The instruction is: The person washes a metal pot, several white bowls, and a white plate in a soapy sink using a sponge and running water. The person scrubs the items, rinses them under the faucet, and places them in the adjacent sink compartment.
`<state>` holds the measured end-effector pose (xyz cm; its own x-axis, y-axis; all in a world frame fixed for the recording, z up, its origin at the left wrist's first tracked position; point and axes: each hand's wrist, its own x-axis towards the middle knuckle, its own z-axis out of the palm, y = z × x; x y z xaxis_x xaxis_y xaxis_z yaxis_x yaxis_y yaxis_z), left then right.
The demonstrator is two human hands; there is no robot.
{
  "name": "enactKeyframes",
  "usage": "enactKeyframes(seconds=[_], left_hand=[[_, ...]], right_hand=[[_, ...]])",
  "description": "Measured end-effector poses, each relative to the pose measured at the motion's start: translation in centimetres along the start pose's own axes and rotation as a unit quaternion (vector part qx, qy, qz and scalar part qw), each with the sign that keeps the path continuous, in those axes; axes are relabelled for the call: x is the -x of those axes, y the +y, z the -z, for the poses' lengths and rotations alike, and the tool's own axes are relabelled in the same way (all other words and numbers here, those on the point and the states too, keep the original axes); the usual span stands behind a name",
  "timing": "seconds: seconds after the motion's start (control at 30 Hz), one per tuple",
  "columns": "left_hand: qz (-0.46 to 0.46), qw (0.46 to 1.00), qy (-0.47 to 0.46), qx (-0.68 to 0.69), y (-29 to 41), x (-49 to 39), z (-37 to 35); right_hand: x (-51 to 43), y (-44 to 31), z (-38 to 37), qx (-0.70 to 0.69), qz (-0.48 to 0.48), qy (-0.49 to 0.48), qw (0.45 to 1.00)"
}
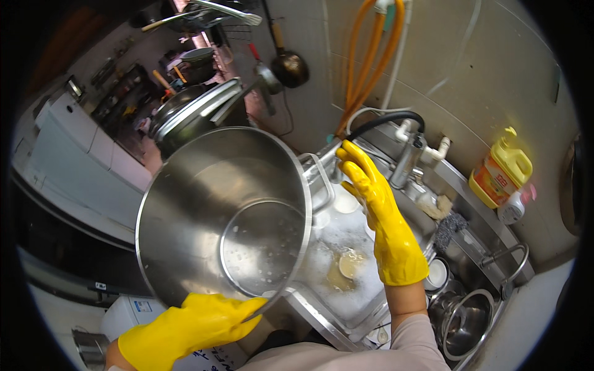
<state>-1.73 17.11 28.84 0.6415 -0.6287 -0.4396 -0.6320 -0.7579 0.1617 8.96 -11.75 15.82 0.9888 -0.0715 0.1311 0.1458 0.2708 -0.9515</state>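
A large stainless steel stockpot [185, 199] is tilted, its wide mouth facing me and a few drops on its inner floor. My left hand [204, 320], in a yellow rubber glove, grips its near edge; the fingertips are partly hidden. The far loop handle [328, 190] sticks out over the sink. My right hand [378, 208], gloved the same way, hangs above the sink beside that handle, fingers apart and holding nothing. Below it, the sink basin [320, 320] contains soapy water [320, 264]. A pale bowl [350, 264] lies in the foam.
Behind the sink stand a black hose [390, 119] and a metal faucet [408, 160]. A yellow detergent jug [501, 174] is on the right ledge, near a steel scouring pad [450, 229]. Steel bowls [468, 324] fill the right side. Ladles [290, 69] hang on the wall.
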Motion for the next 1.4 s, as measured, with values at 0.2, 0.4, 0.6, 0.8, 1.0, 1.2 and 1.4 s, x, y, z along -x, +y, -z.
enactKeyframes(seconds=[0.2, 0.4, 0.6, 0.8, 1.0, 1.2, 1.4], left_hand=[[-0.060, 0.959, 0.172, 0.215, -2.8, 1.9, -0.3], [0.302, 0.690, 0.460, 0.470, -21.3, 9.0, -6.9], [-0.004, 0.364, 0.265, 0.893, -28.8, 3.3, -7.8], [-0.151, 0.297, 0.074, 0.940, -25.0, 4.7, -0.7], [-0.115, 0.436, 0.276, 0.849, -18.1, 6.1, 4.8], [0.043, 0.551, 0.253, 0.794, -13.9, -2.1, 3.8], [0.052, 0.553, 0.279, 0.784, -12.4, -5.4, 5.0]], right_hand=[[0.0, -5.4, -6.8, 0.189, -0.063, -0.043, 0.979], [-0.2, -5.5, -8.7, 0.332, -0.132, 0.064, 0.932], [0.4, -4.4, -10.1, 0.217, -0.100, 0.083, 0.967], [6.3, -0.7, -5.9, 0.033, -0.067, 0.117, 0.990], [8.1, 1.3, -12.9, 0.141, -0.242, 0.116, 0.953], [1.1, 16.9, 3.4, 0.175, -0.208, 0.175, 0.946], [-9.3, 16.4, 2.9, 0.148, -0.043, 0.228, 0.961]])
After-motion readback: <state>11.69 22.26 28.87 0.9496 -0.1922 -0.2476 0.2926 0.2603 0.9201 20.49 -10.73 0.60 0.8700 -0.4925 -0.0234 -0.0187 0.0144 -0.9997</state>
